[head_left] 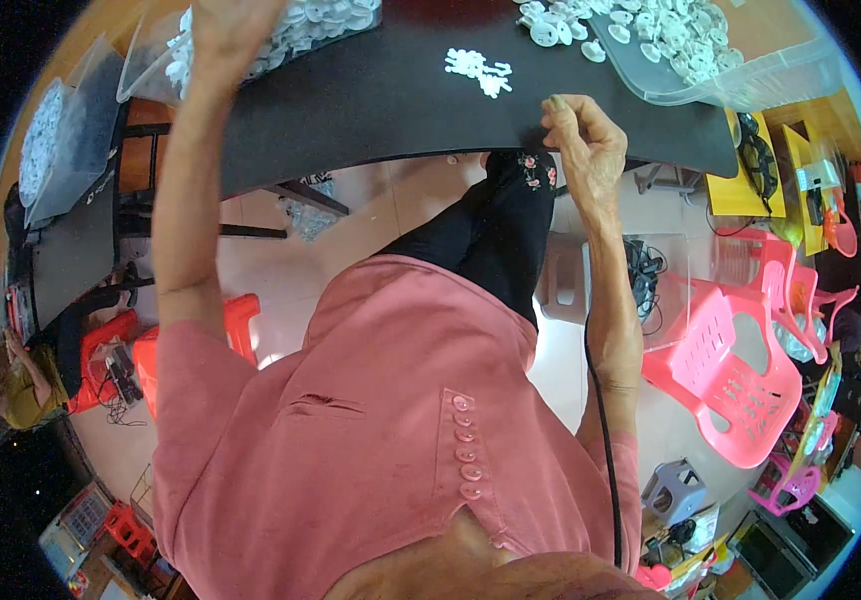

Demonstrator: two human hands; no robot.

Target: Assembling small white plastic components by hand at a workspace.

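Observation:
My left hand (236, 30) is stretched over the clear plastic bin at the far left, which is heaped with small white plastic parts (321, 30). Its fingers run past the top of the picture, so what they hold is hidden. Close to the table's near edge, my right hand (588, 140) is closed, thumb against the curled fingers; anything between them is too small to make out. A small pile of white plastic pieces (479, 70) lies on the black table (371, 110), ahead and left of my right hand.
At the far right, a clear bin (781, 80) holds white round-headed parts, some spilled beside it. Another clear bin (76, 150) stands left. Pink chairs (726, 365) and a box of black cables (646, 275) are on my right. Another person (26, 385) is at far left.

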